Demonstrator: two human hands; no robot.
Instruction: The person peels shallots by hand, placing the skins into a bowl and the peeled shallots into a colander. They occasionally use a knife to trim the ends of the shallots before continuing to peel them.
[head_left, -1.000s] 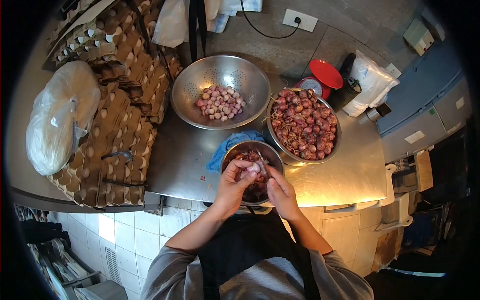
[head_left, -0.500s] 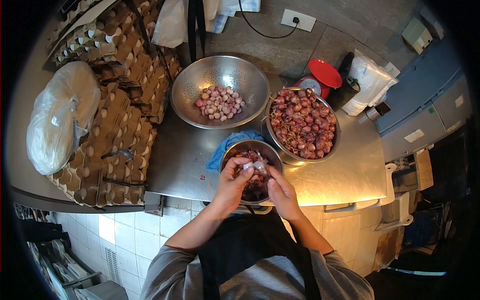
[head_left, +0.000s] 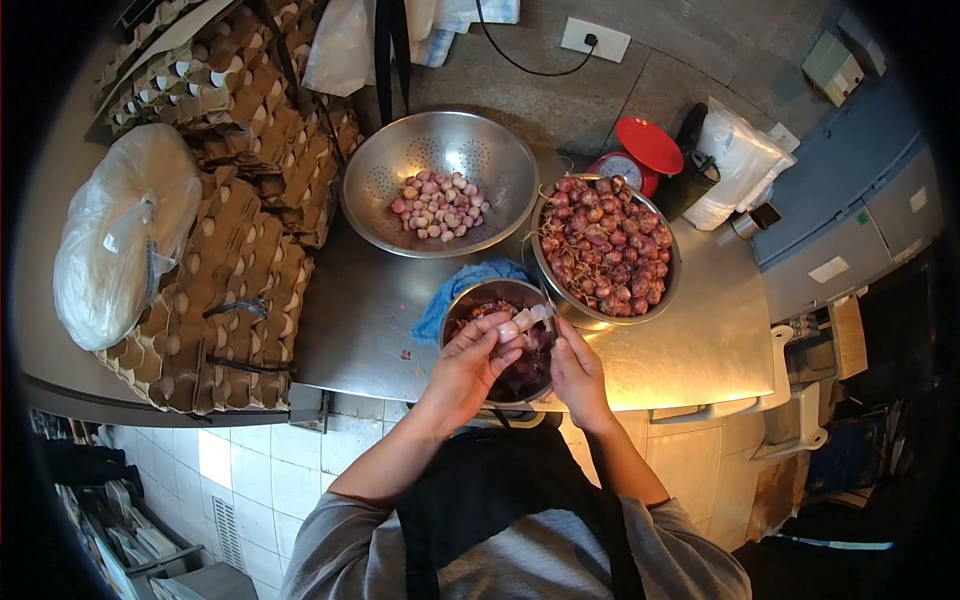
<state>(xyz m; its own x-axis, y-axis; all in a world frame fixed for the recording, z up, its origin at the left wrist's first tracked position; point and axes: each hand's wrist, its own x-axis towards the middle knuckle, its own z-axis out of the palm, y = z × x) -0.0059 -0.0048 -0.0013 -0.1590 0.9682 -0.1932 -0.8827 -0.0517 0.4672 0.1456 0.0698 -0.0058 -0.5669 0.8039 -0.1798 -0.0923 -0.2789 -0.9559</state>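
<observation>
Steel tbl [head_left: 700, 365], L hand [head_left: 468, 365] w/ shallot [head_left: 512, 328] (peeled), tiled flr [head_left: 270, 465]

Cloth [head_left: 450, 297] blue; scale pan [head_left: 649, 146] red; apron [head_left: 500, 490] black; unpeeled shallots [head_left: 608, 250] reddish-purple; sleeves [head_left: 335, 545] grey.

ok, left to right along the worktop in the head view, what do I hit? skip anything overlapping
egg trays → metal colander with pale bulbs → metal bowl of red-skinned bulbs → white plastic-wrapped pack → grey cabinet
</observation>
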